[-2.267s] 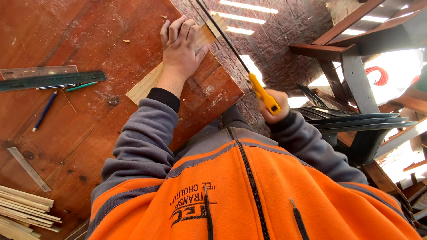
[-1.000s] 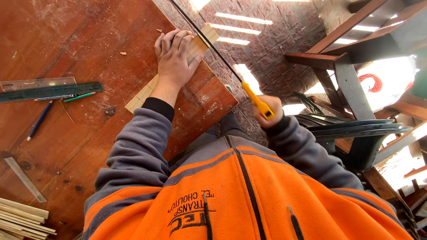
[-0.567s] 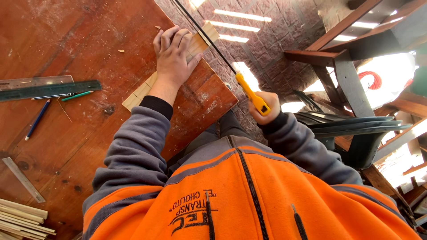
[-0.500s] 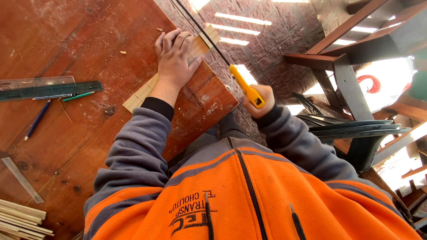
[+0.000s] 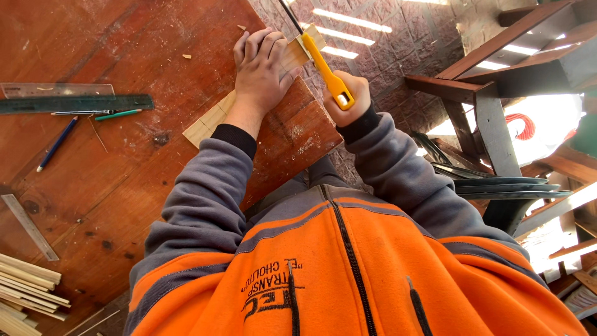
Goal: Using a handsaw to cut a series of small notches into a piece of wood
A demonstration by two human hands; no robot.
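The left hand (image 5: 261,74) lies flat, fingers (image 5: 270,46) spread, pinning a pale thin wooden strip (image 5: 214,118) to the reddish wooden desk (image 5: 124,186); the strip's far end juts over the desk edge. The right hand (image 5: 348,99) is wrapped around the yellow handle of a small saw (image 5: 326,68), its blade set on that overhanging end. How deep the cut has gone is hard to tell from this angle; the end piece seems not yet severed. A dark ruler (image 5: 74,102), a blue pencil (image 5: 57,143) and a stack of slats (image 5: 25,289) lie further left.
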